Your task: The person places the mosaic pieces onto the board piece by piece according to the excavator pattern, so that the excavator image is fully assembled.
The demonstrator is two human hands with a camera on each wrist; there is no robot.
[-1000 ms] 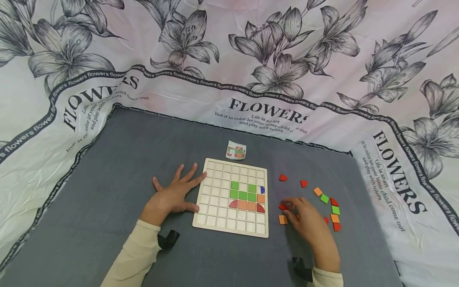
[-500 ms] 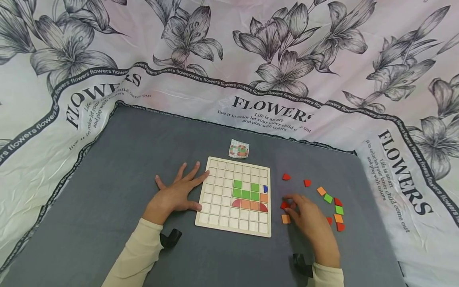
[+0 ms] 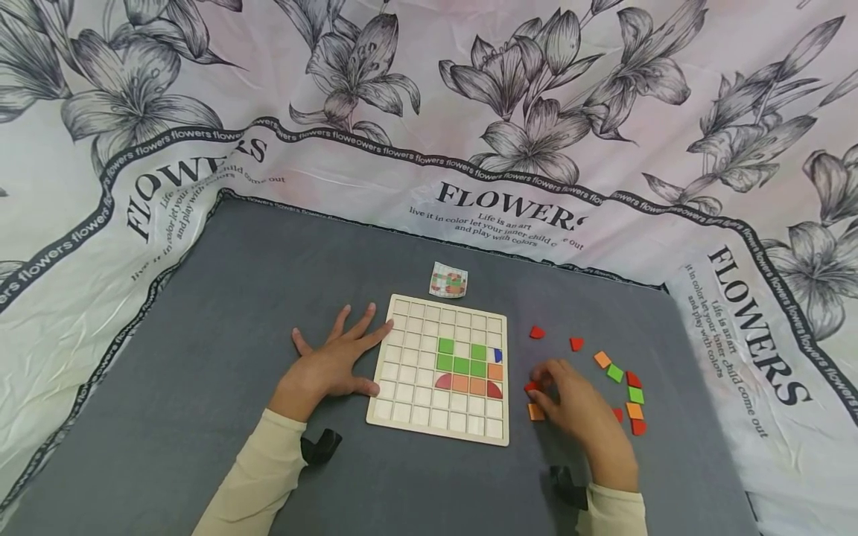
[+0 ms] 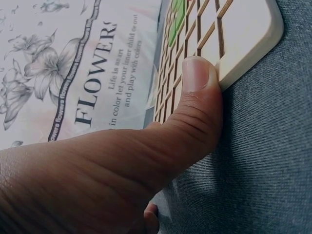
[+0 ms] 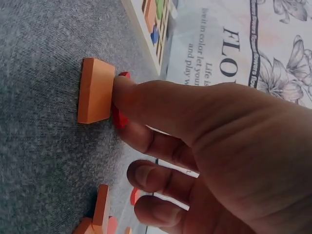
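My left hand (image 3: 322, 376) lies with fingers spread at the left edge of a pale wooden grid board (image 3: 405, 365); thumb and index fingertip touch its rim. In the left wrist view the thumb (image 4: 197, 83) presses against the board's edge near a corner. To the right of the board, my right hand (image 3: 573, 409) pinches a small red tile (image 5: 120, 119) between thumb and index finger, low at the table. Its other fingers are curled loosely. An orange square tile (image 5: 97, 92) lies right beside the thumb. The red tile is mostly covered by the fingers.
On the board sit green squares (image 3: 461, 365), orange squares (image 3: 468, 384), red quarter-round tiles (image 3: 444, 382) and a blue tile (image 3: 498, 356). A patterned card (image 3: 448, 281) lies behind it. Several loose tiles, including a green one (image 3: 614, 373), curve round the right hand. Floral cloth (image 3: 509, 201) borders the grey table.
My right index finger has curled further round the red tile, and the thumb has come in closer beside the orange square. The left hand stays at the board; the head view has shifted slightly.
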